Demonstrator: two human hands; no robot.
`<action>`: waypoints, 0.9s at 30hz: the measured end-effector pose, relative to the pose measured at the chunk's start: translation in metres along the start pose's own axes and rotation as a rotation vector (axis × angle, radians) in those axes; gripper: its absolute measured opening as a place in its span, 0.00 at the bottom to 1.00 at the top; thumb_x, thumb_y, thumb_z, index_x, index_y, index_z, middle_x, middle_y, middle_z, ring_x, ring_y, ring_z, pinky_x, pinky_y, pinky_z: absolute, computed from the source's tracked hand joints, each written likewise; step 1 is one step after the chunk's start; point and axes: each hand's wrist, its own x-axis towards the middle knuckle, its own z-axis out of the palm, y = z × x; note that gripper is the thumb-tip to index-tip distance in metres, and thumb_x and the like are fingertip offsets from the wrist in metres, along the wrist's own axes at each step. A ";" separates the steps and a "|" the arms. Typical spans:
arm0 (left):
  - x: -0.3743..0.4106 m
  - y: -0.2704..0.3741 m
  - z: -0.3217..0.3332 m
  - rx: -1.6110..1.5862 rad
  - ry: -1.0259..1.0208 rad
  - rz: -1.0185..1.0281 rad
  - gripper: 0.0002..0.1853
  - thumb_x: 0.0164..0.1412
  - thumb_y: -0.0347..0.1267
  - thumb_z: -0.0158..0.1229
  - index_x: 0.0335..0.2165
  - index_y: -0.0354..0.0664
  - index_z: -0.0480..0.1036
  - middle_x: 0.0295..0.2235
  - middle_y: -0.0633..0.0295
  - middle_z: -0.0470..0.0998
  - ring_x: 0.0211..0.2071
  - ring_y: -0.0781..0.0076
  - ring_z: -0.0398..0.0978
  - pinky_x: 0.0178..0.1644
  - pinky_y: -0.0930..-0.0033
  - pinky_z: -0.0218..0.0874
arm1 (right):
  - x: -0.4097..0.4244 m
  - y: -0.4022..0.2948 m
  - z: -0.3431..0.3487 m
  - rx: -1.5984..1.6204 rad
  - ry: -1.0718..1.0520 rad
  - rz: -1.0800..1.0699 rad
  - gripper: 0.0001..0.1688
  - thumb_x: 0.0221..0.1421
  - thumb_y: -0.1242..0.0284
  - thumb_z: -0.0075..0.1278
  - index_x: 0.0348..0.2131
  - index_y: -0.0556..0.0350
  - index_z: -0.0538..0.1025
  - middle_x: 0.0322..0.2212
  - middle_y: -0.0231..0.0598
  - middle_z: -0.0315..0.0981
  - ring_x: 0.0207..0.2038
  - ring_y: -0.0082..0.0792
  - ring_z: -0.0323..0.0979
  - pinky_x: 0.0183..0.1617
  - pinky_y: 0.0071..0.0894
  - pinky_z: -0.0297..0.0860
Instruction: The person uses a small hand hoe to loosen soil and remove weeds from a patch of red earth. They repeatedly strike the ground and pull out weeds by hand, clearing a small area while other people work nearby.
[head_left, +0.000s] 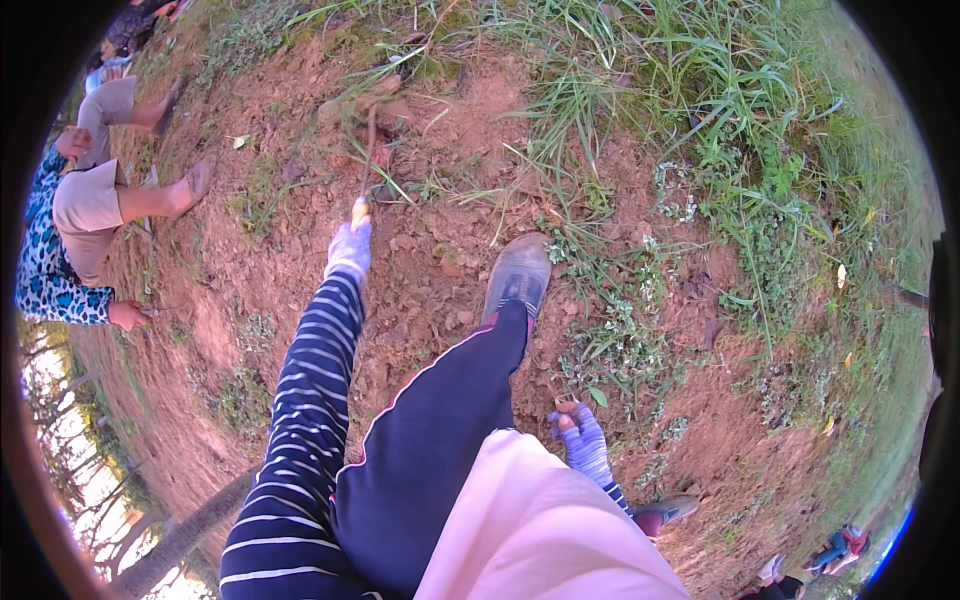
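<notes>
My left hand (351, 244), in a light purple glove, reaches forward at the end of a striped sleeve. It grips the pale handle (361, 210) of a hand tool with a thin metal shaft (369, 150). Motion blurs the tool's far end over reddish soil and loose grass, so its shape is unclear. My right hand (583, 439), in a fingerless purple glove, is low beside my knee with its fingers curled near the ground. Whether it pinches anything is not clear. One worn shoe (520, 274) stands on the soil between the hands; the other shoe (667, 508) is farther back, at right.
Tall green grass (720, 105) grows at the upper right, with low weeds (622, 322) beside my front shoe. A person in a blue patterned top (64, 289) sits at the left. A tree trunk (180, 536) stands lower left. Other people (840, 551) are at the lower right.
</notes>
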 end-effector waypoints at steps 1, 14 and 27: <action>0.000 -0.009 0.002 -0.012 0.001 -0.001 0.27 0.51 0.50 0.44 0.35 0.34 0.66 0.31 0.46 0.71 0.36 0.50 0.68 0.38 0.60 0.57 | -0.001 -0.001 0.000 -0.018 -0.007 -0.003 0.13 0.52 0.71 0.42 0.36 0.60 0.64 0.27 0.34 0.67 0.26 0.19 0.62 0.32 0.17 0.61; -0.011 0.066 0.016 -0.532 -0.143 0.052 0.20 0.54 0.48 0.40 0.26 0.41 0.62 0.10 0.65 0.59 0.07 0.72 0.57 0.10 0.68 0.49 | 0.001 0.006 0.005 0.023 -0.038 0.030 0.12 0.51 0.71 0.42 0.35 0.61 0.65 0.26 0.33 0.66 0.27 0.19 0.62 0.32 0.17 0.61; -0.099 -0.012 0.027 -0.416 -0.331 -0.064 0.20 0.54 0.47 0.43 0.27 0.40 0.63 0.12 0.63 0.63 0.10 0.71 0.62 0.11 0.69 0.53 | 0.010 0.010 0.002 -0.037 -0.034 0.002 0.12 0.52 0.72 0.41 0.37 0.61 0.64 0.27 0.35 0.66 0.27 0.21 0.63 0.31 0.19 0.63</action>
